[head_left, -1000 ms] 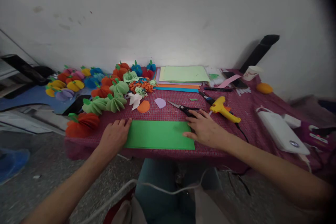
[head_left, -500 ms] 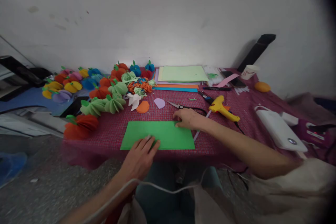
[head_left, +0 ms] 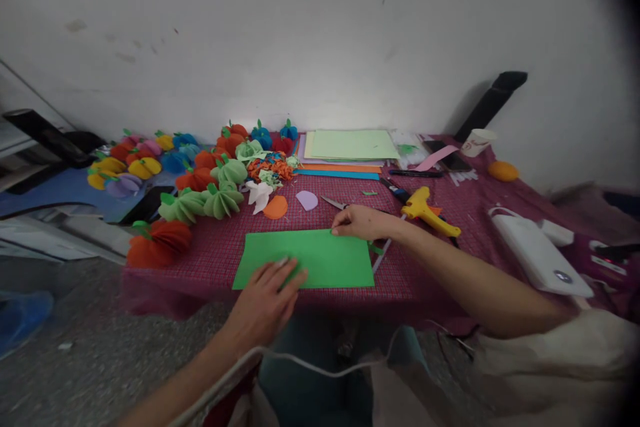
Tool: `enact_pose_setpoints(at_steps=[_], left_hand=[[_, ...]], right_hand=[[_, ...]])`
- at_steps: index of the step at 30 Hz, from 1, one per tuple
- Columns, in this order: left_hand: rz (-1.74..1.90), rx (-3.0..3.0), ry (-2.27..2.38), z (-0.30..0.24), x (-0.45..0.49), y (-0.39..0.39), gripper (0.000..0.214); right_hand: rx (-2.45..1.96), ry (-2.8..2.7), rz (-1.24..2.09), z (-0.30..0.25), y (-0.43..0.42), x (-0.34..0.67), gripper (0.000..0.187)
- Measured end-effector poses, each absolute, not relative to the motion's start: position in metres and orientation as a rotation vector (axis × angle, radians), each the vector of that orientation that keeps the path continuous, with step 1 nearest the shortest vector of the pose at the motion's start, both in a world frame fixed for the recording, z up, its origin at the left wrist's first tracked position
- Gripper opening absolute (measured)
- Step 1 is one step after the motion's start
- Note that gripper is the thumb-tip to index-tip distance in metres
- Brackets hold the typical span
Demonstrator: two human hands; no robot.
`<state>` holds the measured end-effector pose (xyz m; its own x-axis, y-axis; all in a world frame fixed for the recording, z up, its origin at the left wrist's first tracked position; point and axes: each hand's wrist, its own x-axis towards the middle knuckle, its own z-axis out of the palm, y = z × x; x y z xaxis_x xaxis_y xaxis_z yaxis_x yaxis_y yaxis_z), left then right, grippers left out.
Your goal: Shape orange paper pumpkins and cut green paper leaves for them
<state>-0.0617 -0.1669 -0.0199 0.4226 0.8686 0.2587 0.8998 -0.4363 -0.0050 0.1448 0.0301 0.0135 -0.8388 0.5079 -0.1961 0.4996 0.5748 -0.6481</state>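
Green paper (head_left: 325,257) lies lower centre of frame; left hand (head_left: 267,297) — a second ago at its left end — now rests on it, fingers loosely spread; right hand (head_left: 361,221) bunches fingertips at its top edge, grip unclear.

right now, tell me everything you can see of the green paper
The green paper is a plain, bright, matt-looking rectangle, lying flat near the front edge of the table, long sides running left to right. The left grip lies on it, hiding some of its near edge; the right grip touches its far edge. I can't tell how many layers.
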Motion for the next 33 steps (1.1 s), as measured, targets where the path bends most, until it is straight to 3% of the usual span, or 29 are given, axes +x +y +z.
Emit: enact_pose_setpoints(at_steps=[4,10,12,14,16,19,25,33], left_hand=[[-0.638,-2.353,-1.884,0.025,-0.07,-0.12,0.051],[-0.756,-2.903,-2.28,0.057,-0.083,-0.059,0.036],[-1.266,-2.735,-2.503,0.054,-0.083,-0.058,0.034],[-2.014,-2.287,-2.694,0.047,-0.082,-0.063,0.032],[-2.624,-1.789,-2.648,0.039,-0.078,-0.068,0.031],[-3.129,-1.354,-2.41,0.025,-0.069,-0.073,0.03],[-3.383,-1.332,-2.356,0.01,-0.055,-0.076,0.031],[-3.37,-1.36,-2.139,0.016,-0.071,-0.047,0.033]], right_hand=[[-0.737,-2.776,1.194,0.034,0.033,0.132,0.026],[-0.575,-2.647,1.088,0.071,0.035,0.113,0.028],[-0.687,-2.371,1.136,0.076,0.036,0.118,0.033],[-0.777,-2.065,1.235,0.073,0.036,0.126,0.039],[-0.783,-1.889,1.391,0.064,0.032,0.131,0.041],[-0.826,-1.777,1.521,0.044,0.022,0.131,0.051],[-0.788,-1.917,1.347,0.017,0.015,0.117,0.02],[-0.823,-2.104,1.101,0.004,0.008,0.121,0.014]])
